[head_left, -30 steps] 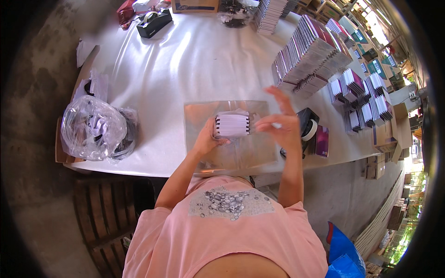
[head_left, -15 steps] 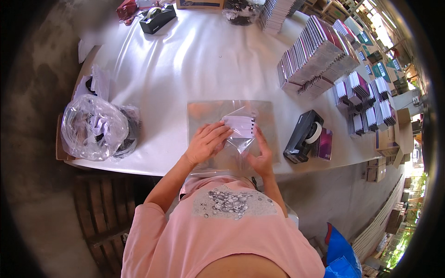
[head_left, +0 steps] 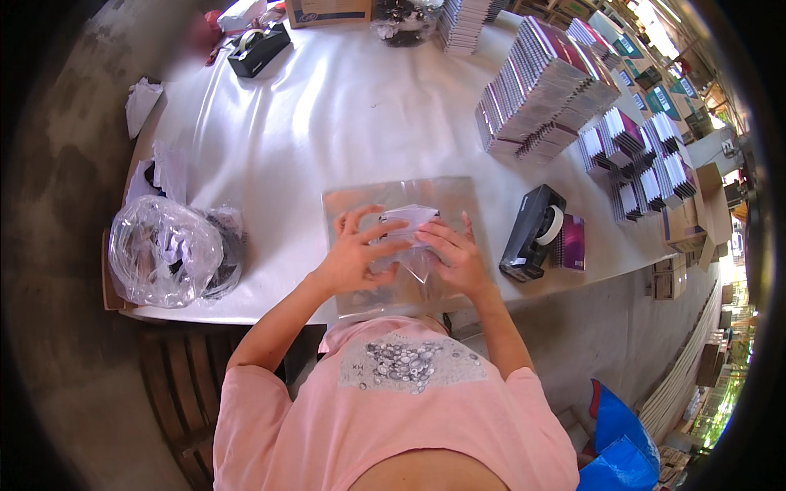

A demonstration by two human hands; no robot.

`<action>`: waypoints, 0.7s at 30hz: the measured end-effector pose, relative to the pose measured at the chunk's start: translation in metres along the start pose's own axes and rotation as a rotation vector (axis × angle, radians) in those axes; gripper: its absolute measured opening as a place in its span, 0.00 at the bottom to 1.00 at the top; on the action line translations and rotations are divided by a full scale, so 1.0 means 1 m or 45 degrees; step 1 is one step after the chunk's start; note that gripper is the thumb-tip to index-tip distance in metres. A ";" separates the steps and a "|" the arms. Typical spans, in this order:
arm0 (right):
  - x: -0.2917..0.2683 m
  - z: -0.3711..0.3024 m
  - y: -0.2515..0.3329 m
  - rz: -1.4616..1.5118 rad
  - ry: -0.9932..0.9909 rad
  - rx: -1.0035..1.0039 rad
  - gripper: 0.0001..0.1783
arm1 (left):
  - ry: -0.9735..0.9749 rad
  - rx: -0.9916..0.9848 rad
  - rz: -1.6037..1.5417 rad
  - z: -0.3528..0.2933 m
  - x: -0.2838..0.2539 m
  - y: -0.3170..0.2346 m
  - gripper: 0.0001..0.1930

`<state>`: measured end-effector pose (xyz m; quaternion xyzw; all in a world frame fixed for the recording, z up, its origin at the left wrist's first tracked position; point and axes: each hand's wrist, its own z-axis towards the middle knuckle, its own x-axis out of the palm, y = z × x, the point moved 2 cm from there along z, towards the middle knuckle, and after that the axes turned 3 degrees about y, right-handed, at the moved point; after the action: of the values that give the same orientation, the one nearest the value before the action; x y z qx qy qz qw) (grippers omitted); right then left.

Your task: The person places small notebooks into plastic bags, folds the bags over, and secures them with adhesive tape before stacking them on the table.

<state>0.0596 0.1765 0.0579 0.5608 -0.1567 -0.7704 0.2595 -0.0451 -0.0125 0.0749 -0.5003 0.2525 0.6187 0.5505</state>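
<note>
Meanwhile, a person in a pink shirt is pressing both hands onto a small white-topped packet that is lying on a stack of clear plastic sleeves near the front edge of a white-covered table. The left hand is spreading its fingers wide over the packet's left side, fingertips touching it. The right hand is lying flat and open against its right and lower side, where a loose clear flap is showing between the two hands. Neither hand is closing around the packet; both are bearing down from above.

Judging from this, the slick sleeves could be sliding under the pressure, and the stack is already reaching the table edge nearest the person, so a push toward the body could be sending sheets off. The thin flap could also be creasing or folding crookedly under the right palm.

A black tape dispenser is standing just right of the right hand, apart from it. A bundle of crumpled clear bags is sitting well to the left.
</note>
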 end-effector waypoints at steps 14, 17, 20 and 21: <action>0.002 0.003 0.007 -0.325 -0.070 -0.078 0.22 | 0.204 -0.317 -1.584 0.077 0.021 0.058 0.11; 0.004 0.002 0.009 -0.300 -0.094 -0.079 0.20 | -0.011 -0.414 -1.630 0.074 0.015 0.065 0.13; 0.003 0.001 0.008 -0.284 -0.108 -0.057 0.18 | -0.197 -0.548 -1.751 0.073 -0.014 0.050 0.23; 0.002 0.000 0.007 -0.276 -0.111 -0.047 0.17 | 0.026 -0.486 -1.555 0.070 -0.019 0.045 0.25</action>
<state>0.0605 0.1693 0.0600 0.5357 -0.0919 -0.8203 0.1779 -0.1132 0.0279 0.1078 -0.6493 -0.1875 0.2228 0.7026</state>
